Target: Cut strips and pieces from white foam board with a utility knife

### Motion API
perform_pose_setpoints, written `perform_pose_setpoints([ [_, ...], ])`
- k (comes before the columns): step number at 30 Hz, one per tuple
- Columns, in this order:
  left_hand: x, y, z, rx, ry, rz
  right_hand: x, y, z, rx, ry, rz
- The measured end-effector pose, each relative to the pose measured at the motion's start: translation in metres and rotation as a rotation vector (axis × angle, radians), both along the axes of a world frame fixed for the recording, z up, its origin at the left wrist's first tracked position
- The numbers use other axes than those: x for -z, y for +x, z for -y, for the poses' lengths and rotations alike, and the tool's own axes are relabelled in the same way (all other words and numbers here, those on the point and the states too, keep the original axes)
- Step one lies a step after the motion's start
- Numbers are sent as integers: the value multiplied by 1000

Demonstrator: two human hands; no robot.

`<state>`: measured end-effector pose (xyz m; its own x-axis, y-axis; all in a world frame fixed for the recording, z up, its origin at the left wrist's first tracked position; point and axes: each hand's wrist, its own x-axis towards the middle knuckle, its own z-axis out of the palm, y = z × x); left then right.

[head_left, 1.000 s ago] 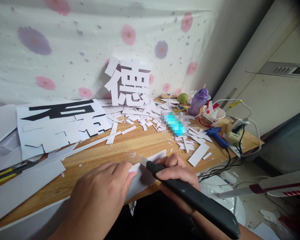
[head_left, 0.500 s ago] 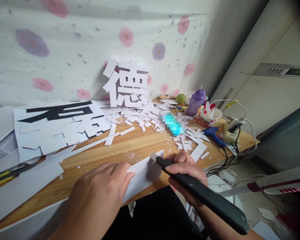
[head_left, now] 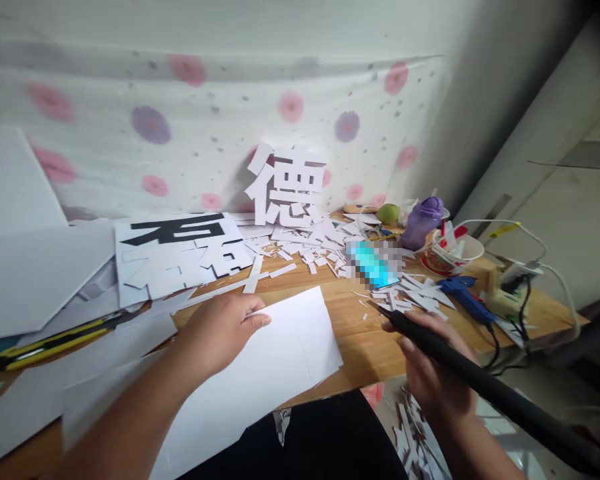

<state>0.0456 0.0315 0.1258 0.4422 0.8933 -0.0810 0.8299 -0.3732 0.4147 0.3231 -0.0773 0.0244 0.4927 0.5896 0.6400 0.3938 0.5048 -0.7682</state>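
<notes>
My left hand (head_left: 230, 327) pinches the upper edge of a large white sheet (head_left: 275, 360), thumb on top, at the table's front edge. To the right of the sheet, my right hand (head_left: 435, 360) is closed around a long black tool (head_left: 480, 373). The tool's dark tip points up and left and is apart from the sheet. A white cut-out character (head_left: 287, 187) leans on the flowered wall covering. Left of it lies a white board (head_left: 180, 257) with a black shape and cut-outs.
White scraps (head_left: 320, 247) cover the table's back. At right are a phone (head_left: 375, 263), purple bottle (head_left: 423, 223), paper bowl (head_left: 450, 253), blue glue gun (head_left: 467, 297) and power strip with cords (head_left: 513, 280). A yellow cutter (head_left: 60, 340) lies at left.
The white sheet now lies with its broad face up under my left hand. My right hand and the black tool have moved right, off the sheet. The view has shifted left and up.
</notes>
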Motion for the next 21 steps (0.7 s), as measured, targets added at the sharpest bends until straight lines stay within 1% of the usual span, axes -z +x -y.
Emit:
perform_pose_setpoints([
  [3, 16, -5, -14, -21, -124, 120, 11, -1, 0, 15, -53, 25],
  [5, 27, -2, -21, -8, -173, 150, 18, -2, -3, 29, -88, 50],
  [7, 34, 3, -27, 14, -219, 161, 25, -5, -9, 65, -135, 76],
  [9, 36, 10, -33, 24, -257, 168, 29, -10, -17, 82, -168, 62],
  [10, 35, 12, -35, 26, -271, 172, 30, -13, -21, 69, -179, 28],
  [14, 34, 18, -41, 34, -309, 182, 31, -27, -35, -57, -237, -132],
  [16, 35, 19, -43, 36, -314, 192, 29, -30, -40, -132, -256, -96],
  [18, 36, 21, -45, 38, -309, 210, 28, -32, -45, -188, -271, 15],
  [19, 37, 23, -46, 38, -305, 222, 27, -32, -48, -186, -276, 73],
  [21, 37, 24, -50, 39, -304, 250, 26, -34, -53, -129, -284, 157],
])
